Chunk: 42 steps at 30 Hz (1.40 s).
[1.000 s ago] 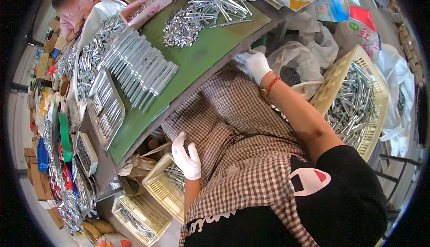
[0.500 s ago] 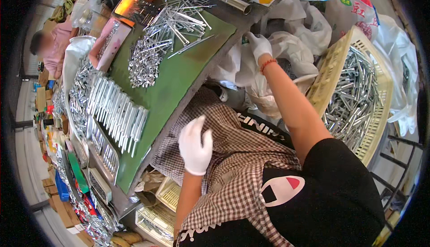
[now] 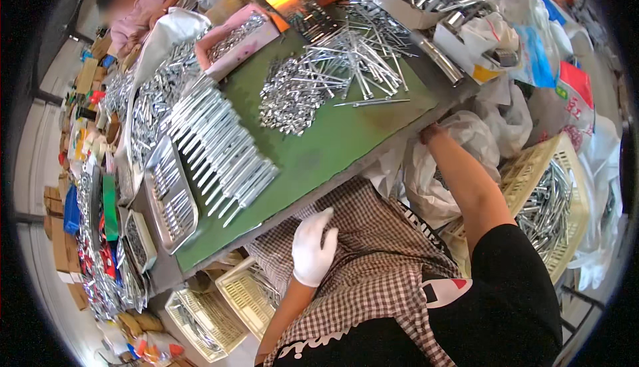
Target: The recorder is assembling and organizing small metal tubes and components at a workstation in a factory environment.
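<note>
My left hand [image 3: 314, 248], in a white glove, hovers over the checked apron [image 3: 373, 234] near the table's front edge. Its fingers are loosely curved with the thumb apart, and nothing shows in them. My right forearm [image 3: 466, 174] reaches beneath the table's right edge beside white plastic bags [image 3: 459, 144]; that hand is hidden. On the green table top [image 3: 326, 147] lie a row of metal cylinder-and-rod pieces [image 3: 226, 147], a heap of small shiny metal parts [image 3: 287, 100] and a pile of long thin metal rods [image 3: 366, 60]. One slim rod [image 3: 371, 102] lies apart in front of that pile.
A metal tray [image 3: 172, 197] of parts sits left of the row. Behind are a pink-edged box [image 3: 236, 40] and a lit phone [image 3: 299, 7]. Cream baskets [image 3: 572, 187] of metal parts stand at right and below the table. A person in pink [image 3: 143, 10] sits far left.
My view has swung, so the table appears lower and further right. My right hand, visible by the bags before, has gone under the table edge. The left hand keeps its loose pose.
</note>
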Tool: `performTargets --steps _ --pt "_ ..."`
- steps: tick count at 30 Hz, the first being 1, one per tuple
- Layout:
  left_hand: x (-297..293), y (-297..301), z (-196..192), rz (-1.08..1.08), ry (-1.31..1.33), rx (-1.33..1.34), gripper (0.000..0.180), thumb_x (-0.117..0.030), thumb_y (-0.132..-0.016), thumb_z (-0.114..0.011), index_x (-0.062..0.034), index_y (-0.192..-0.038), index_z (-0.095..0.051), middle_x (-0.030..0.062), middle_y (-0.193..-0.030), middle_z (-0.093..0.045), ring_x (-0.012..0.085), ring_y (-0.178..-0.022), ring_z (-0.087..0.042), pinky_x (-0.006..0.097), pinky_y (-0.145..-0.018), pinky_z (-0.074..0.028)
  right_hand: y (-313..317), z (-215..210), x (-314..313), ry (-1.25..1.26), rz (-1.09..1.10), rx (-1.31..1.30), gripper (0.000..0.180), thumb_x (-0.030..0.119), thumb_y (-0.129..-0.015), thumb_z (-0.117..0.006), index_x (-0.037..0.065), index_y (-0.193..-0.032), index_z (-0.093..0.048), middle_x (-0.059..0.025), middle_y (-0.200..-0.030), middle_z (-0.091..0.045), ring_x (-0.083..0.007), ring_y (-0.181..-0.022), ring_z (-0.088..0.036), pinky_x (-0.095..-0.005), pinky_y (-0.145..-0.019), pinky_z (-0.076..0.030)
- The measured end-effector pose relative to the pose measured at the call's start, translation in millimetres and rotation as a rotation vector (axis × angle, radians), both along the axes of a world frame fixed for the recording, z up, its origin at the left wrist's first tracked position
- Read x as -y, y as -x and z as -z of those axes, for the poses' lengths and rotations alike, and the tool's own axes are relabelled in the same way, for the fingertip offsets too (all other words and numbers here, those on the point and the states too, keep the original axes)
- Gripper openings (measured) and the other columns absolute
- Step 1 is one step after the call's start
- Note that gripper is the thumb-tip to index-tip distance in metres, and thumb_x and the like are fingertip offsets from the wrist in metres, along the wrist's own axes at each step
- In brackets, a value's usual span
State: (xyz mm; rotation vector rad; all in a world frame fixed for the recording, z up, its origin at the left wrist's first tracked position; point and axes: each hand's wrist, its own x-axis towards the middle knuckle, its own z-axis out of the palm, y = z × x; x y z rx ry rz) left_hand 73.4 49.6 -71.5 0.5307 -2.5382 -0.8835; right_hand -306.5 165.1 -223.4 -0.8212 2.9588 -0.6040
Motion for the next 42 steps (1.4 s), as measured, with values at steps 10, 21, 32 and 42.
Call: performTargets --steps 10,21,32,42 --pt "2 -81 13 -0.090 -0.093 0.018 0.032 -0.007 -0.081 -0.064 -0.0008 -0.112 -0.062 0.0147 -0.108 -0.066 0.0320 -0.099 -0.062 0.040 -0.089 -0.048 31 36 2 0.263 -0.157 -0.409 0.029 0.011 -0.092 -0.046 0.011 -0.107 -0.071 -0.0104 -0.111 -0.068 -0.0295 -0.103 -0.063 -0.0400 -0.094 -0.047" --pt "-16 -86 11 -0.109 -0.105 0.019 0.032 -0.008 -0.083 -0.062 0.0010 -0.113 -0.063 0.0159 -0.106 -0.066 0.0304 -0.099 -0.063 0.037 -0.090 -0.048 54 -59 -19 -0.671 -0.272 -0.320 0.027 0.022 -0.086 -0.055 0.006 -0.103 -0.070 -0.0190 -0.105 -0.068 -0.0306 -0.097 -0.067 -0.0383 -0.083 -0.052" --pt "-8 -112 14 -0.209 0.044 -0.002 0.028 -0.002 -0.085 -0.059 0.0018 -0.112 -0.063 0.0164 -0.100 -0.066 0.0292 -0.090 -0.064 0.037 -0.082 -0.050 -100 -78 -72 -0.228 -0.877 0.108 0.023 0.025 -0.084 -0.053 0.010 -0.094 -0.068 -0.0158 -0.089 -0.068 -0.0367 -0.081 -0.065 -0.0451 -0.073 -0.053" --pt "-2 -121 6 -0.364 0.083 0.106 0.029 0.000 -0.086 -0.057 0.0013 -0.115 -0.061 0.0164 -0.101 -0.066 0.0297 -0.093 -0.063 0.038 -0.085 -0.050 1 -21 -18 0.050 -0.535 -0.085 0.026 0.024 -0.087 -0.054 0.007 -0.099 -0.069 -0.0141 -0.102 -0.067 -0.0303 -0.099 -0.060 -0.0409 -0.092 -0.045"
